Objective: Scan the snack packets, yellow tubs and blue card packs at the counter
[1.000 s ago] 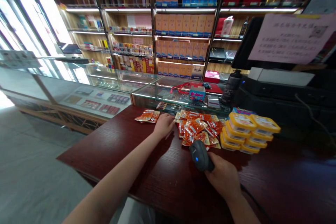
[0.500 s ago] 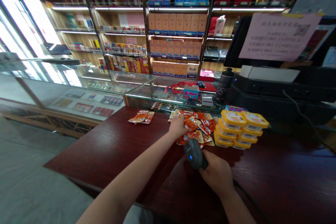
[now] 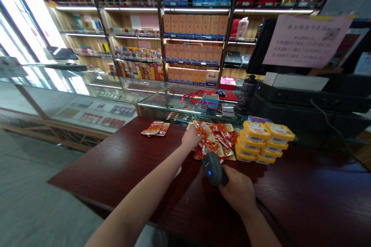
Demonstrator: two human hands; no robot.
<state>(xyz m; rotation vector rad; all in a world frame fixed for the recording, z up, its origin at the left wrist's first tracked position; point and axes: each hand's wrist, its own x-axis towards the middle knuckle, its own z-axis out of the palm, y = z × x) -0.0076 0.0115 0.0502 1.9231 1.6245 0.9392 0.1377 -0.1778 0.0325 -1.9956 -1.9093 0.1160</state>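
Note:
My left hand (image 3: 191, 137) is closed on a small orange-and-cream snack packet (image 3: 204, 129) at the left side of the pile; its fingertips are partly hidden. Other packets of the same kind (image 3: 214, 148) lie heaped beneath and to the right of it. My right hand (image 3: 239, 189) is wrapped round the handle of a dark barcode scanner (image 3: 213, 169), whose blue light is lit and whose head is close to the front of the pile. Apart from the heap, a few packets (image 3: 156, 128) rest on the left part of the brown counter (image 3: 121, 162).
Right of the pile stand stacked yellow-lidded plastic tubs (image 3: 255, 131). Behind are a glass display case (image 3: 156, 98), a small blue-and-pink box (image 3: 210, 101), a black bottle (image 3: 246, 92) and a monitor with a pink notice (image 3: 307, 40). The scanner's cable (image 3: 272, 214) trails toward me.
My left hand has shifted slightly left, and a packet at its fingers is now tilted up from the pile. The right hand and scanner are nearly unmoved.

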